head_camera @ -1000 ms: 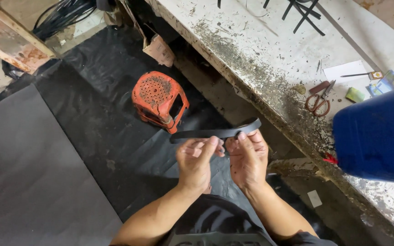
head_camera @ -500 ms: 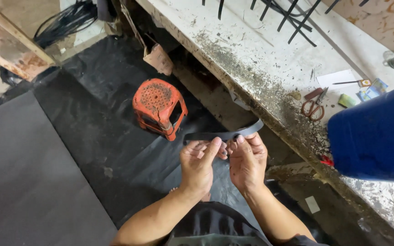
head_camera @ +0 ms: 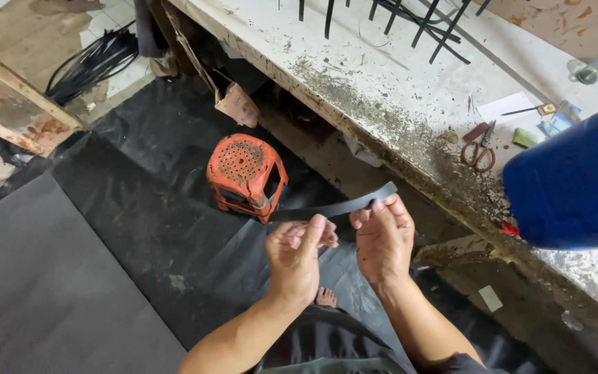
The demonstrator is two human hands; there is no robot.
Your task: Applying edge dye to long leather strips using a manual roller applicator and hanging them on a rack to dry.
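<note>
Both hands hold one flat black strip (head_camera: pixel 333 208) in the air in front of the worktop (head_camera: pixel 354 76), just on the person's side of the orange plastic stool (head_camera: pixel 246 174). The left hand (head_camera: pixel 297 257) has its fingers curled closed, pinching the strip near its middle, while the right hand (head_camera: pixel 384 239) has its fingers closed on the end nearest the worktop; the free end reaches back to the stool and seems to touch or nearly touch its top edge. The grip looks light, at the fingertips only, so the strip could slip out and drop onto the black sheeting (head_camera: pixel 140 208) on the floor, where black on black would make it hard to spot. A bare foot (head_camera: pixel 325 298) shows directly below the hands, so anything dropped could land on it. The free end might also catch on the stool. On the worktop, right of the stool, lie a white sheet of paper (head_camera: pixel 513 107), a small green packet (head_camera: pixel 524 137) and a small blue-and-yellow packet (head_camera: pixel 562 115), near the scissors (head_camera: pixel 477 149); a big blue drum (head_camera: pixel 576 183) stands beside them. A torn brown cardboard piece (head_camera: pixel 238 105) hangs behind the stool.
</note>
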